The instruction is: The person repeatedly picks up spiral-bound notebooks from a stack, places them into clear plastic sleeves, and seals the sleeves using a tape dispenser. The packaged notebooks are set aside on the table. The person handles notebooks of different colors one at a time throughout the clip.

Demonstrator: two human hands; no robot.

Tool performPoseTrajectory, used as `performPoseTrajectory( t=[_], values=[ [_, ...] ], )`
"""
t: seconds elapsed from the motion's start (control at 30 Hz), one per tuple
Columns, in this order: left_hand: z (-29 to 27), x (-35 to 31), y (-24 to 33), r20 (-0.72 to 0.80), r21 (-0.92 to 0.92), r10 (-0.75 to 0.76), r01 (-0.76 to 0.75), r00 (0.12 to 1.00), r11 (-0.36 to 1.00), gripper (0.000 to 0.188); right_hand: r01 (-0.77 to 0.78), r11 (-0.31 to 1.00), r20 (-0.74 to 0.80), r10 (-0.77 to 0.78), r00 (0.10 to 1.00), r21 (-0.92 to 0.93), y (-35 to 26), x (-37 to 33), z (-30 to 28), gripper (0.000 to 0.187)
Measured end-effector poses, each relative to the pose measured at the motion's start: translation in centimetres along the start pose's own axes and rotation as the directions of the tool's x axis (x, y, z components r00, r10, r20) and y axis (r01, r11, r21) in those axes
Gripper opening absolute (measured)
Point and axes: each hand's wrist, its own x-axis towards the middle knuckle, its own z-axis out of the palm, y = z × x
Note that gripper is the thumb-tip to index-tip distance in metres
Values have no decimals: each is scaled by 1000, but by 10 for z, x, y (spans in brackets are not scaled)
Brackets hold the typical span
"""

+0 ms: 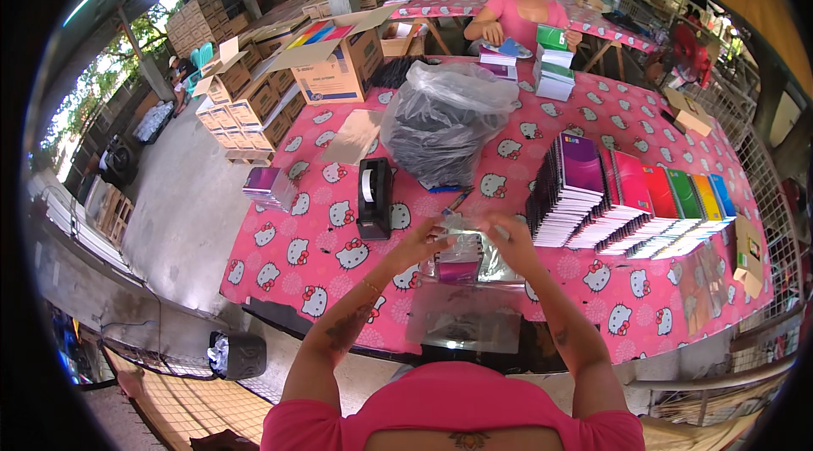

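The counter (593,112) wears a pink cartoon-cat cloth and fills most of the view. At its middle sits a bulging grey plastic bag (445,116); to the right lies a fanned row of spiral notebooks (627,197) in purple, red, green, yellow and blue. A black tape dispenser (373,197) stands left of centre, and a blue pen (457,199) lies near the bag. At the near edge rests a stack of flat clear sleeves (464,315).

Both hands meet over the near middle of the counter, holding a clear plastic sleeve (467,239) with a small purple notebook (458,267) hanging inside it. The left hand (423,239) and right hand (511,235) each pinch the sleeve's top edge, fingers pressed on the film.

This looks like the bagging step, the notebook already in. The next move probably calls for folding the open mouth flat while keeping the film taut, with the tape within the left hand's reach.
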Motion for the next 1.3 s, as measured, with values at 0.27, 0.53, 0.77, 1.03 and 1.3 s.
performPoseTrajectory(
  t=[0.27, 0.53, 0.77, 1.03, 1.3],
  values=[
    [5, 7, -8, -300, 229, 151, -83, 942, 970, 42, -348, 875, 344, 229, 911, 337, 32, 35, 27, 59],
    [11, 5, 28, -382, 502, 607, -396, 697, 769, 17, -409, 751, 392, 216, 894, 519, 34, 14, 38, 58],
    [2, -1, -6, 37, -95, 91, -87, 995, 992, 40, -259, 939, 433, 142, 890, 225, 32, 42, 37, 50],
    [4, -15, -3, 13, 236, 331, -325, 943, 916, 62, 219, 975, 343, -198, 918, -24, -12, -2, 5, 70],
    [16, -45, 27, 296, 814, 622, -532, 725, 234, 41, 260, 947, 226, -215, 950, -191, 4, -21, 26, 25]
  ],
)
